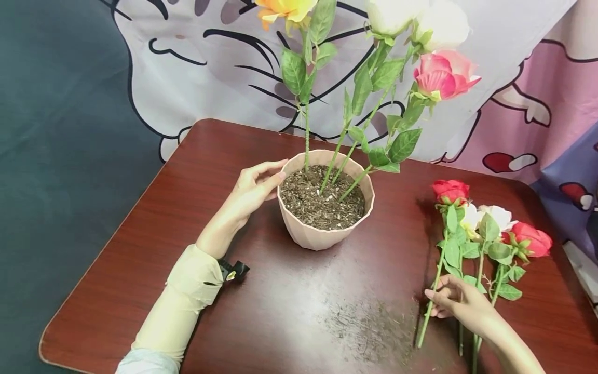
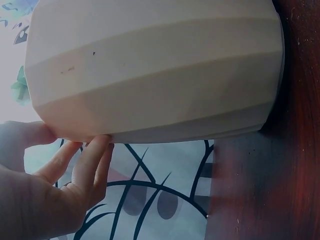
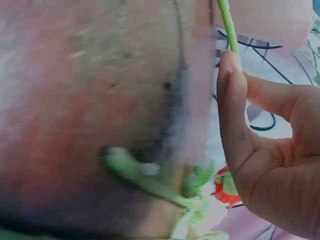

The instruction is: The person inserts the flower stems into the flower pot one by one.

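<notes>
My left hand (image 1: pixel 247 195) rests against the left side of a pale pink faceted flowerpot (image 1: pixel 310 236), thumb and fingertips touching its outer wall near the rim. In the left wrist view, these fingers (image 2: pixel 92 162) lie relaxed along the pot wall. Dark soil (image 1: pixel 322 208) fills the pot, and several artificial roses stand in it: a yellow rose (image 1: pixel 287 10), white roses (image 1: pixel 441 26) and a pink rose (image 1: pixel 446 75). On the right, my right hand (image 1: pixel 467 306) pinches the green stem of a red rose (image 1: pixel 450 191) between thumb and fingers; the right wrist view shows that stem (image 3: pixel 228 25) at the fingertips.
Beside the held rose lie a white rose (image 1: pixel 497 217) and another red rose (image 1: pixel 530 239) with leafy stems on the brown table (image 1: pixel 154 249). Spilled soil (image 1: pixel 369 332) is scattered near the front. A cartoon-printed cloth (image 1: pixel 187 78) hangs behind the table.
</notes>
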A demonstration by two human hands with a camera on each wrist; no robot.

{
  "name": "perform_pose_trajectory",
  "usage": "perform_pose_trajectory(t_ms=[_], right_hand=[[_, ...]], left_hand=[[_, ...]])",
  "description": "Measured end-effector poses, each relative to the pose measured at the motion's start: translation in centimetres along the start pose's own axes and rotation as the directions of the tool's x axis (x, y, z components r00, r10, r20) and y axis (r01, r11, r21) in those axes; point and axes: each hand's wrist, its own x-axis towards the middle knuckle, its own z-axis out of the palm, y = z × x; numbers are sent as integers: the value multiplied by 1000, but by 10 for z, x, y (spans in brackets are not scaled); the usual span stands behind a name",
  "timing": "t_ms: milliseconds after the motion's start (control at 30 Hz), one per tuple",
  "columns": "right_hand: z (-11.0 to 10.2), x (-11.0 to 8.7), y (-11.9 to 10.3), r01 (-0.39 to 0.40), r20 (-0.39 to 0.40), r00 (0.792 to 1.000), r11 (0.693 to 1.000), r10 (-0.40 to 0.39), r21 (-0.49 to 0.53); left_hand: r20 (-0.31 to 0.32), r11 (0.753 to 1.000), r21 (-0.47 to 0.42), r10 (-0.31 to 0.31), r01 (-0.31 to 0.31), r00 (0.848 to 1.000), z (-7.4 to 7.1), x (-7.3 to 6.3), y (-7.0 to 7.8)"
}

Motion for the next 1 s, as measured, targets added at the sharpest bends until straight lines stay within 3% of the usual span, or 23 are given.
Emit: perform_pose_trajectory(t_ms=[167,267,333,533,600,700,767,900,1000], right_hand=[[-6,-6,-17,119,-110,986,989,-129,-88],[-11,-5,-33,216,-200,948,963,-246,-161],[-12,-2,-47,294,-270,900,933,-343,-207],[-9,6,-93,466,-438,716,839,-544,-280],[-6,11,-108,587,-469,643,783,-605,-206],[-2,22,-133,758,-494,549,651,-674,-45],[2,29,-150,816,-511,503,578,-697,15],[12,41,-179,820,-501,452,565,-738,-93],[18,54,-196,827,-452,426,540,-783,-157]], left_hand=[[4,1000,0,5,-5,1000,1,1,0],[0,1000,1,1,-1,1000,1,0,0],[0,1000,5,3,-3,1000,0,0,1],[16,1000,0,-3,3,1000,1,0,0],[20,1000,-9,-8,8,1000,1,0,0],[22,1000,-19,-9,9,1000,0,1,-1],[21,1000,-25,-7,7,1000,0,1,-2],[22,1000,-22,-4,4,1000,0,2,-3],[24,1000,-24,-5,5,1000,0,2,-3]])
